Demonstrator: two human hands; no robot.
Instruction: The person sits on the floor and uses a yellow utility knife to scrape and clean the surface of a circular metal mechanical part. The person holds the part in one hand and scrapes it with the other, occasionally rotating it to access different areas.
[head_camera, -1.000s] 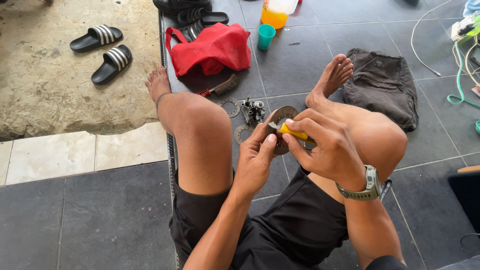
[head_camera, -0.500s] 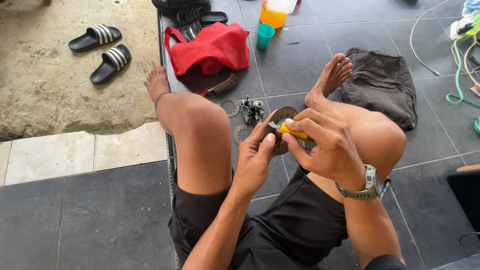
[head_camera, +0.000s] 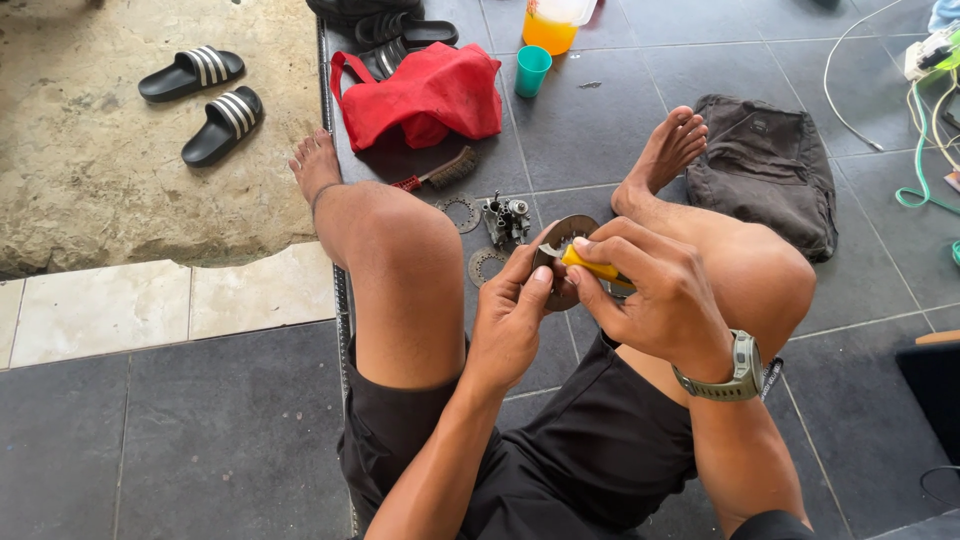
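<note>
Left hand (head_camera: 510, 325) fingers pinch round metal disc (head_camera: 562, 232); right hand (head_camera: 655, 295), at 3 o'clock, grips yellow-handled blade (head_camera: 585, 263) against it.

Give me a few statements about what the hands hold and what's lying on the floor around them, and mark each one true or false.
1. The left hand holds a round metal disc. True.
2. The right hand grips a blue-handled tool. False: the yellow-handled tool has its tip at the disc.
3. A red bag lies beyond the knees. True.
4. The teal cup lies tipped over. False: it stands upright.
5. The black slippers sit on the dark tiles. False: they sit on bare rough ground.
</note>
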